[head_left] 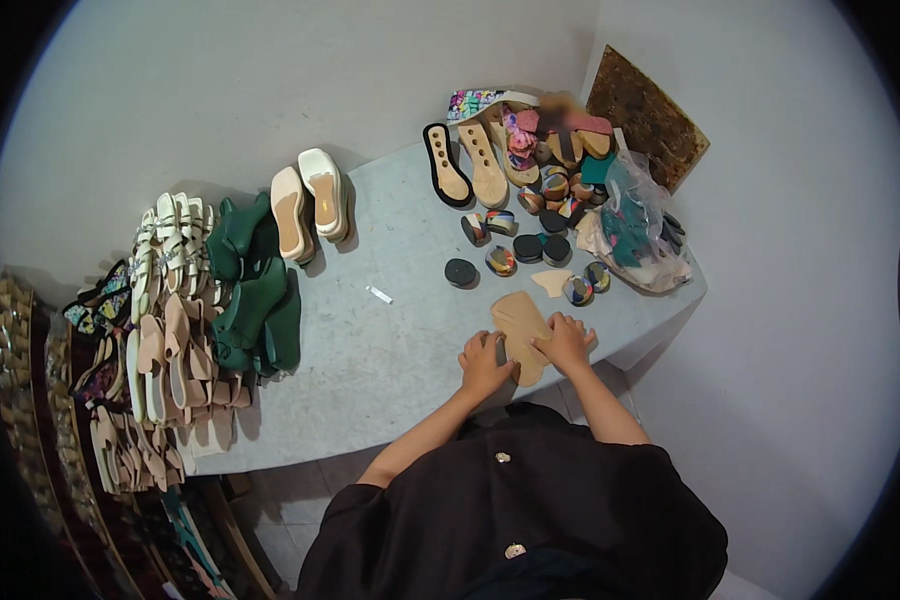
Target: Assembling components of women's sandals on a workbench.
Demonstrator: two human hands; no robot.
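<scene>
Near the table's front edge lies a tan, sole-shaped insole (518, 318), its broad end pointing away from me. My left hand (484, 366) is at its left edge, fingers bent and the thumb against the narrow end. From the other side my right hand (567, 346) grips the insole, its thumb on the top and its fingers curved beyond the edge. Whether the insole is one piece or a stacked pair I cannot tell. Just beyond it are a small cream cut piece (553, 283) and round heel pieces with coloured sides (578, 290).
Finished sandals (180, 340) and green shoes (255, 310) crowd the table's left end, with a cream pair (310, 205) behind. Sole pieces (485, 165), more heels (556, 248) and a clear plastic bag (642, 225) fill the right back. A white stick (379, 294) lies mid-table.
</scene>
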